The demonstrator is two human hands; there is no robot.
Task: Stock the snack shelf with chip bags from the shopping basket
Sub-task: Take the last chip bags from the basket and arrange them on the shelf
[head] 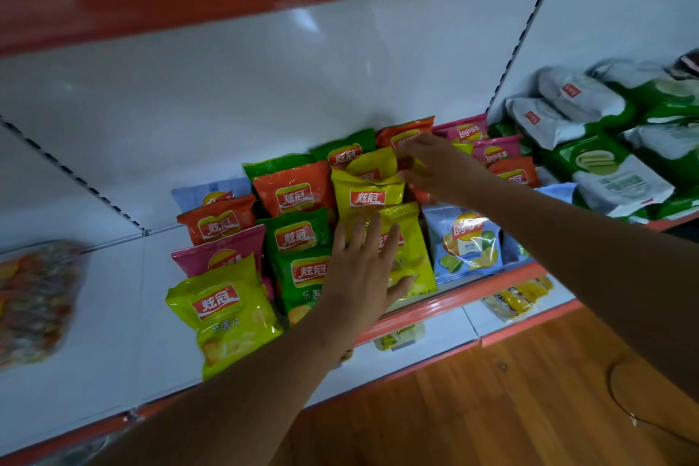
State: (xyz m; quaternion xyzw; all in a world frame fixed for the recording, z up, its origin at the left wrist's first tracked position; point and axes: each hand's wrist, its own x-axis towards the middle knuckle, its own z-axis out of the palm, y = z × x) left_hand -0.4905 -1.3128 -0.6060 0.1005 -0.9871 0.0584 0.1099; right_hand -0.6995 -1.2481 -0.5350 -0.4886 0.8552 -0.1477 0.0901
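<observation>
Yellow chip bags [368, 197] feel light and crinkly (easily crushed): your left hand [365, 269] rests flat, spread wide; your right hand [435, 166] pinches a top seam.

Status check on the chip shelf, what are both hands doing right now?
Left hand flat on front yellow bag. Right hand pinching yellow bag behind it. Shelf bare at left; basket out of view.
</observation>
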